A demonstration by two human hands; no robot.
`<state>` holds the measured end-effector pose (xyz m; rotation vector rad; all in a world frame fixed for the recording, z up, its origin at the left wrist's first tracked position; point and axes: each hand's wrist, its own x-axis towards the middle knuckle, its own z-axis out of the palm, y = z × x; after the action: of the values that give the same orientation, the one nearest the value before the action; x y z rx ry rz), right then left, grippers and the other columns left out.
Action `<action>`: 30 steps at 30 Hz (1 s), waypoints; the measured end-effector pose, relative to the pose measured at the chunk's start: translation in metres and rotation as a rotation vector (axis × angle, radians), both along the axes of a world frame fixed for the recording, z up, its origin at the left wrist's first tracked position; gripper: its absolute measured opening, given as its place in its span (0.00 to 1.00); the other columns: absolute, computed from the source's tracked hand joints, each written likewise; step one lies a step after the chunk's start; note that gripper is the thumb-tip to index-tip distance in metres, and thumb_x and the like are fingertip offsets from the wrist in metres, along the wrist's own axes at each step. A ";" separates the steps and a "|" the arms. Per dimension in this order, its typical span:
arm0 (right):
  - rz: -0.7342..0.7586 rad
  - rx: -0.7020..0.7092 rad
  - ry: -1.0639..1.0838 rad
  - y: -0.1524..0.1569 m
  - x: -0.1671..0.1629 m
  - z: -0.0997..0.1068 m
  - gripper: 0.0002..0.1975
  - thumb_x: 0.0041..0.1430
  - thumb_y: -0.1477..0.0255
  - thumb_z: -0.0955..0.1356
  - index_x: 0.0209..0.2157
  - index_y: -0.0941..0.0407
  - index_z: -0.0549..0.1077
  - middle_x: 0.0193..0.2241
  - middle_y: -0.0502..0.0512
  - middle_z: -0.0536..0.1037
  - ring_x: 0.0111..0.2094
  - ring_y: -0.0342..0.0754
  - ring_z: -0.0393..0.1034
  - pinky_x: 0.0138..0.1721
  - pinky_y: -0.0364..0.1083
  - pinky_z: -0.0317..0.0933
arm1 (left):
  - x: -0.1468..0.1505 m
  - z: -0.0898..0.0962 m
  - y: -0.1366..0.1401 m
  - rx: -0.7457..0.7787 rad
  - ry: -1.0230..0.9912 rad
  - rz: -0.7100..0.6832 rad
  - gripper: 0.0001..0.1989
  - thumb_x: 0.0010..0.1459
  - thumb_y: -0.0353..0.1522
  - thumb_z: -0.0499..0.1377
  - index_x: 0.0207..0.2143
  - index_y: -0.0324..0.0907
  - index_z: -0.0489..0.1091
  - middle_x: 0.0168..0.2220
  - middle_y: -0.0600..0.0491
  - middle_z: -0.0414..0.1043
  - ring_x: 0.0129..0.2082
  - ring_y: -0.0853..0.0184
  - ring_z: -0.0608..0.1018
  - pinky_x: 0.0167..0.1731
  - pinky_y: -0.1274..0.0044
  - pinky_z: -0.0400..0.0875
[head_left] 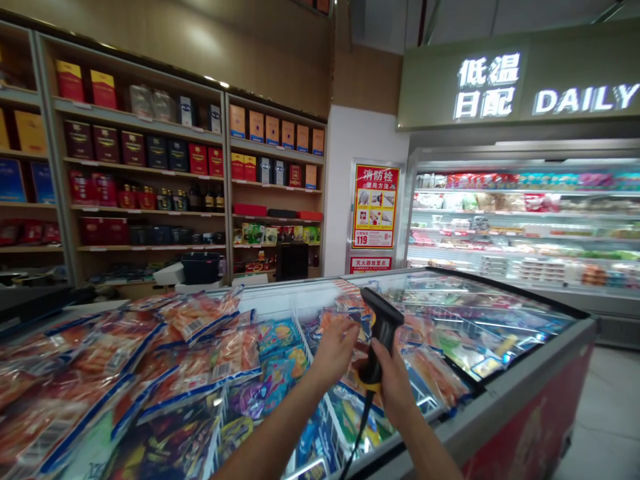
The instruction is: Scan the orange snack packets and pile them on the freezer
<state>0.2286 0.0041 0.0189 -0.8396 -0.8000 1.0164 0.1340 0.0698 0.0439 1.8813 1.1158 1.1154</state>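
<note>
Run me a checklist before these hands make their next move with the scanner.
1. Scanner secure: ok, the right hand grips its handle.
2. Left hand free: cannot tell, its fingers are bent and their tips unclear.
3. Cord untangled: ok along the stretch that shows; its far end is out of view.
4. Orange packs lying singly: not ok, many overlap in a heap.
5. Barcodes exposed: ok on several packs at left.

A white wall (343, 143) separates wooden shelves (227, 180) from a lit cooler (615, 307).
</note>
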 end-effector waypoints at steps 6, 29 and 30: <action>-0.175 -0.105 -0.164 -0.020 0.052 -0.004 0.12 0.41 0.63 0.66 0.24 0.57 0.65 0.16 0.45 0.68 0.17 0.38 0.61 0.17 0.37 0.55 | -0.028 -0.040 0.081 -0.212 0.276 0.299 0.18 0.50 0.39 0.49 0.40 0.36 0.62 0.41 0.48 0.64 0.40 0.64 0.67 0.40 0.67 0.59; 0.227 -0.264 0.067 -0.034 0.003 0.018 0.17 0.44 0.58 0.62 0.21 0.59 0.65 0.14 0.48 0.66 0.13 0.37 0.59 0.14 0.37 0.54 | -0.094 -0.060 0.050 0.085 0.351 0.401 0.11 0.46 0.37 0.51 0.27 0.40 0.67 0.22 0.54 0.68 0.25 0.67 0.70 0.24 0.80 0.56; 0.230 -0.263 0.069 -0.038 0.000 0.019 0.16 0.43 0.58 0.62 0.21 0.59 0.65 0.15 0.48 0.66 0.14 0.37 0.59 0.14 0.37 0.54 | -0.097 -0.058 0.046 0.093 0.347 0.408 0.11 0.45 0.37 0.51 0.26 0.40 0.67 0.21 0.54 0.68 0.24 0.68 0.70 0.24 0.80 0.55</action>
<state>0.2290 -0.0337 0.0382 -0.9452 -0.7242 1.3688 0.0369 0.1155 -0.0145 2.0251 1.7289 1.0917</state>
